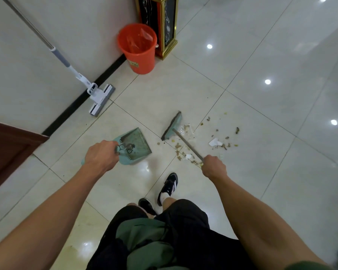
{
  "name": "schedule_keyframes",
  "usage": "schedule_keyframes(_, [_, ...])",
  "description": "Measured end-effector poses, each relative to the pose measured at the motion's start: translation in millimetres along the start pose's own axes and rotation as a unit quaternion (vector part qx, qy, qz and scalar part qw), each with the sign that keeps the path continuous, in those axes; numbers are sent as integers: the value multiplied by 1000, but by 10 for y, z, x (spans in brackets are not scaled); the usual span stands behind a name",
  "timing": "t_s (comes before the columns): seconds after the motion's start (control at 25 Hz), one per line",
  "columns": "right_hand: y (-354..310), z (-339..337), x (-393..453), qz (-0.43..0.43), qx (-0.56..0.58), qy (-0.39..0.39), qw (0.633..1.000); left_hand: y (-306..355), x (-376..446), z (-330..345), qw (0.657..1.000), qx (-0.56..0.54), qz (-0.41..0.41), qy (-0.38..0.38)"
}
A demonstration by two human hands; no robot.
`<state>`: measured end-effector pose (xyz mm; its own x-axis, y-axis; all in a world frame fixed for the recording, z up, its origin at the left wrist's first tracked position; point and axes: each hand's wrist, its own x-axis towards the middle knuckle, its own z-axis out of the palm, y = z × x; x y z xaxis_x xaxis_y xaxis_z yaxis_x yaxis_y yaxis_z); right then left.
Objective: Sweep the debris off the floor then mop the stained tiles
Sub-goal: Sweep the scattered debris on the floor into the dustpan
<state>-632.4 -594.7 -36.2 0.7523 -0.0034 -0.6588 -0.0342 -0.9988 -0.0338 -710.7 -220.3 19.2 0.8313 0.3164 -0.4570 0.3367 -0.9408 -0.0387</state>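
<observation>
My left hand (101,155) grips the handle of a teal dustpan (137,141) that rests on the tiled floor, a few bits of dirt lying by its comb. My right hand (213,165) grips the thin handle of a teal broom (173,125), whose head stands on the floor just right of the dustpan. Debris (185,149) lies under and beside the broom handle. More crumbs and a white paper scrap (215,142) are scattered further right. A flat mop (101,98) leans against the wall at the left.
An orange bucket (140,55) with a plastic liner stands by the wall at the back, next to a black and gold stand (167,26). A dark red door (10,151) is at the left. My feet in black shoes (168,187) stand behind the debris.
</observation>
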Motion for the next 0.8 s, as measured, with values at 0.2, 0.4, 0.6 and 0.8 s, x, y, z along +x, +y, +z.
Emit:
schedule_keyframes(0.2, [-44,64,-239,-44,-28,5,999,-56,-414,205,1000,-16,-1,18])
schedule_keyframes(0.4, [-179,137,-479,-96,-92,4,991,-242,-983,493,998,-35,-30,35])
schedule_keyframes(0.6, [-273,317,-582,-126,-109,-5,986,-179,-1327,627,997,-51,-55,22])
schedule_keyframes(0.8, [-62,343,-394,-137,-127,-6,982,157,-1273,598,998,-41,-57,-8])
